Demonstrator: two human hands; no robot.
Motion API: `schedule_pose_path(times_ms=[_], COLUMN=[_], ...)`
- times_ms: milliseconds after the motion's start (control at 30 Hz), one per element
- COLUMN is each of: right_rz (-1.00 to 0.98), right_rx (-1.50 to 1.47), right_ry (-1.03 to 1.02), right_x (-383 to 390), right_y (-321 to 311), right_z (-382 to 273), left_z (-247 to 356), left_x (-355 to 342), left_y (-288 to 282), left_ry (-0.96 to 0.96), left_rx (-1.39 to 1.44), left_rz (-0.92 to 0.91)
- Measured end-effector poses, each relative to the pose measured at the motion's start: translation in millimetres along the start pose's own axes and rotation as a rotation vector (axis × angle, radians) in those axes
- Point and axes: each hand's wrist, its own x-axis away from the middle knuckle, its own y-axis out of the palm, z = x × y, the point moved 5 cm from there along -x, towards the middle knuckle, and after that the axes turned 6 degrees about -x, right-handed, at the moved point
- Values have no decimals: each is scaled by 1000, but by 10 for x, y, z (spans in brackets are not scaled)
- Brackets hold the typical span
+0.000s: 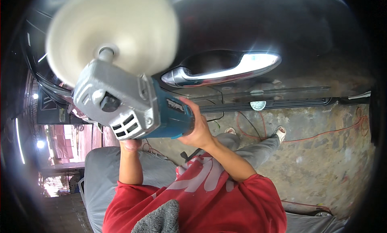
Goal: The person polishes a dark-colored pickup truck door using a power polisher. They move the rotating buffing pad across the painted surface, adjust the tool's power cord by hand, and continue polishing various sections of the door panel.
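A rotary polisher [117, 98] with a silver gear head and a teal body is held up in front of me, beside a dark car door [314, 39]. Its round cream-white pad [133, 27] looks blurred and overlaps the upper left of the door. My right hand [197, 126] is wrapped round the teal body at its rear end. My left hand [131, 144] grips the polisher from below the gear head; most of its fingers are hidden behind the tool. To the right of the pad is the door's chrome handle [225, 72].
Below the door runs a black side step [266, 105]. An orange cord [314, 139] lies across the stained concrete floor [322, 164] by my feet. A grey-covered object [105, 164] stands at the lower left. A grey towel [159, 221] hangs over my red shirt.
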Motion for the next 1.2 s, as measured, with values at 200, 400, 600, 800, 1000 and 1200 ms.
schedule_pose_path(times_ms=[200, 400, 600, 800, 1000, 1200], right_rz=[-78, -109, -84, 104, 133, 42], right_rx=[38, 52, -102, -163, -186, -78], right_ry=[27, -58, -11, -168, -190, -157], right_x=[42, 22, 62, 65, 48, 32], right_y=[241, 194, -54, -429, -482, -316], right_z=[224, 195, 42, -142, -239, -215], left_z=[-265, -151, 380, 1048, 879, 724], left_x=[143, 25, -145, -500, -394, -369], left_y=[-231, -157, 281, 962, 766, 468], left_ry=[-70, -17, 173, -223, 7, 161], left_rx=[76, 34, -154, 177, -80, -192], left_rz=[116, 77, -4, -214, -181, -139])
